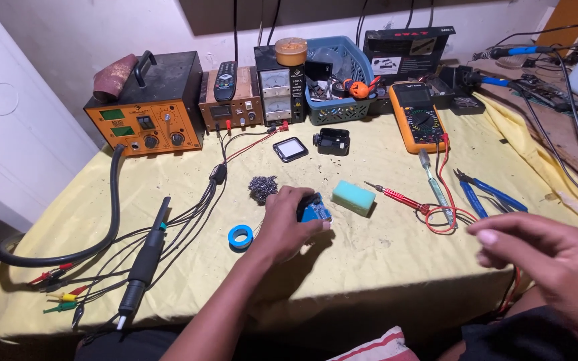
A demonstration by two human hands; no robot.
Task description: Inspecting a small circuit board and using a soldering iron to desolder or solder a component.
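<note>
The small blue-and-black device point(314, 208) sits pinned on the yellow-clothed surface point(382, 261) under the left hand point(285, 220), best kept pressed flat; the right hand point(550, 257) hovers empty, fingers loosely spread.

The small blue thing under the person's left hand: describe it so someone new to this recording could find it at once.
Start at the yellow cloth covering the table and look to its middle, just in front of the green sponge block. There the left hand holds a small blue device with a black part. Unlike the blue tape roll to its left, it is boxy, not ring-shaped.
</note>
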